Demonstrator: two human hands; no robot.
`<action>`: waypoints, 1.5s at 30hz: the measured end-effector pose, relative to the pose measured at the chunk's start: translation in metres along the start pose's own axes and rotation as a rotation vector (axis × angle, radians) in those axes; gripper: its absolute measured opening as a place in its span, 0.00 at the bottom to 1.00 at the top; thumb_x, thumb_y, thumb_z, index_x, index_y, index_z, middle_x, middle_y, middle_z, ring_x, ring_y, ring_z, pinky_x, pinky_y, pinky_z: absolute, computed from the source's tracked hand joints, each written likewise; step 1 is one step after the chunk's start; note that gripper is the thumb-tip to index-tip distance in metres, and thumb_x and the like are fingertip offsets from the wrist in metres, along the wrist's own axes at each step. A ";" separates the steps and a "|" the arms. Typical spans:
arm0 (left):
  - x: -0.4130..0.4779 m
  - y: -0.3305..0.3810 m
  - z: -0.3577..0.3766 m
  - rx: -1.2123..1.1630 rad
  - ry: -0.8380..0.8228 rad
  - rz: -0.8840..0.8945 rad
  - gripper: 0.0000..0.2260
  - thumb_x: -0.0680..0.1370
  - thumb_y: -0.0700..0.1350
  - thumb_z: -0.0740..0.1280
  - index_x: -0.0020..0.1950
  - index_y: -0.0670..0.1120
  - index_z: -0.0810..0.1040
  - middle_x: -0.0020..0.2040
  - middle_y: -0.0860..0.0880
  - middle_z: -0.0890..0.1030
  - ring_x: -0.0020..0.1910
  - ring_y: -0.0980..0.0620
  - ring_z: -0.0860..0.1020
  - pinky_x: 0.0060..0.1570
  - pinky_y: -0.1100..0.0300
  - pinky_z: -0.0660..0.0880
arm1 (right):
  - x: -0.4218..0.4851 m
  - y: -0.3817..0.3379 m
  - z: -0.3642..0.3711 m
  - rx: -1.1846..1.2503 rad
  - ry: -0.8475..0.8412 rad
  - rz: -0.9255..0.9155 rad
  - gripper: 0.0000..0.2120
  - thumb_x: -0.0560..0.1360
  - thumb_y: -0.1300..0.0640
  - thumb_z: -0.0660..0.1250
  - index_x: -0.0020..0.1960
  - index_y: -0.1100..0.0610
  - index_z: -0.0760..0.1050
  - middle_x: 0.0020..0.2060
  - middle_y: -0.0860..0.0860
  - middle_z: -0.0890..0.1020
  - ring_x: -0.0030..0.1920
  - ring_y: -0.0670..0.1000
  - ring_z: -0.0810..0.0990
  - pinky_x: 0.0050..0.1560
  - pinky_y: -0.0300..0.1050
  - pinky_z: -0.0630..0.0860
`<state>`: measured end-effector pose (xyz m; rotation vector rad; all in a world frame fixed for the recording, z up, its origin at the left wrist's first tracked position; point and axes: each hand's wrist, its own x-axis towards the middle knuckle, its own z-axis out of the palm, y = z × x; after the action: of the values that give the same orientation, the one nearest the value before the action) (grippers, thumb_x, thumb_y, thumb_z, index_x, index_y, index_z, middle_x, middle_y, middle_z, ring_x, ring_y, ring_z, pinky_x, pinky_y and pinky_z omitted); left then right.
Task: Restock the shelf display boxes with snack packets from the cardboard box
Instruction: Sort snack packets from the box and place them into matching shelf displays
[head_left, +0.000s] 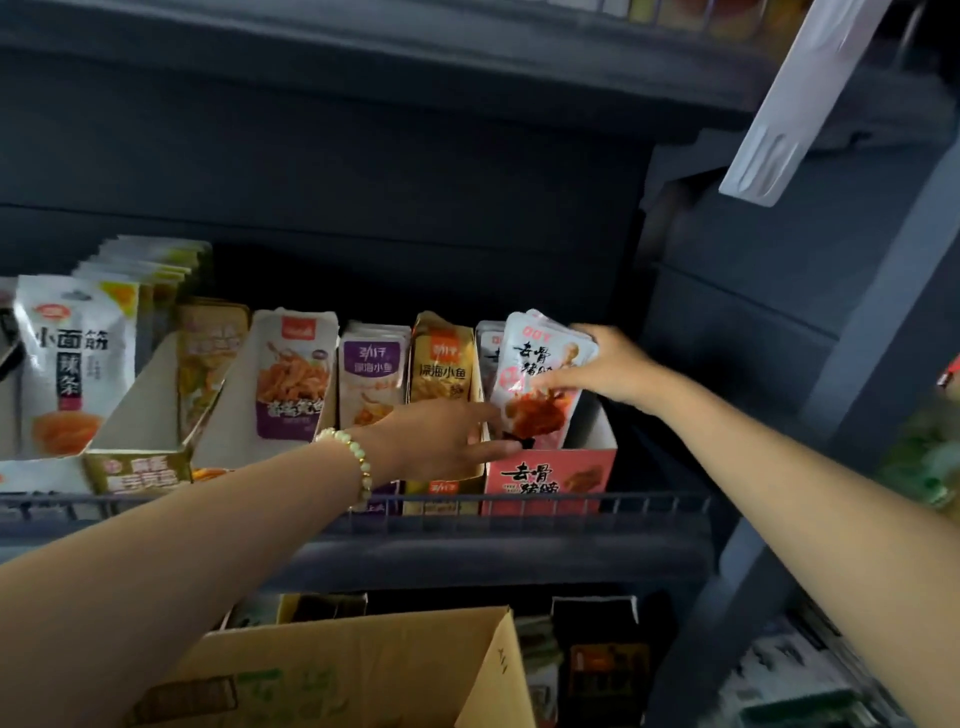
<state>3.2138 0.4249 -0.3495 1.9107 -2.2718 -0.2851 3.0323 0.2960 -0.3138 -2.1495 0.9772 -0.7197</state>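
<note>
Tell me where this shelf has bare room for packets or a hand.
Dark bare shelf lies between the pink display box and the right upright. The gold-fronted box, left, shows bare cardboard ahead of its packets. The purple packets and gold packets between stand crowded.

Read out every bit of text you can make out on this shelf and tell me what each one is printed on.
"小面筋 辣条": white packet, far left.
"深海小鱼": purple packet.
"深海小鱼": gold packet beside it.
"去骨": pink packets in the right hand; next line partly covered.
"去骨": pink display box front; line below blurred.
Cardboard box print and the other packets: too blurred.
</note>
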 end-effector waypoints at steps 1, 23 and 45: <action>0.001 0.000 0.002 -0.029 0.021 0.025 0.22 0.79 0.63 0.53 0.64 0.52 0.71 0.50 0.52 0.79 0.49 0.53 0.79 0.53 0.54 0.77 | 0.005 0.004 0.006 -0.029 -0.034 -0.027 0.16 0.64 0.63 0.80 0.47 0.56 0.78 0.42 0.49 0.83 0.43 0.47 0.81 0.43 0.36 0.79; 0.003 -0.011 0.002 -0.127 0.041 0.083 0.12 0.80 0.59 0.56 0.46 0.53 0.72 0.45 0.52 0.78 0.46 0.53 0.78 0.51 0.51 0.78 | 0.032 0.005 0.021 -0.700 -0.064 -0.269 0.48 0.64 0.45 0.78 0.76 0.46 0.56 0.62 0.49 0.67 0.65 0.52 0.66 0.60 0.47 0.67; -0.075 -0.007 -0.014 -0.023 0.218 -0.022 0.26 0.78 0.63 0.54 0.74 0.54 0.59 0.67 0.50 0.74 0.59 0.52 0.77 0.58 0.54 0.76 | -0.056 -0.008 0.021 -0.457 0.061 -0.255 0.40 0.73 0.48 0.71 0.78 0.48 0.53 0.77 0.44 0.54 0.76 0.46 0.54 0.76 0.52 0.57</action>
<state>3.2372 0.4974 -0.3374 1.8564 -2.0995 -0.0993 3.0187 0.3517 -0.3323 -2.7014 0.9805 -0.7386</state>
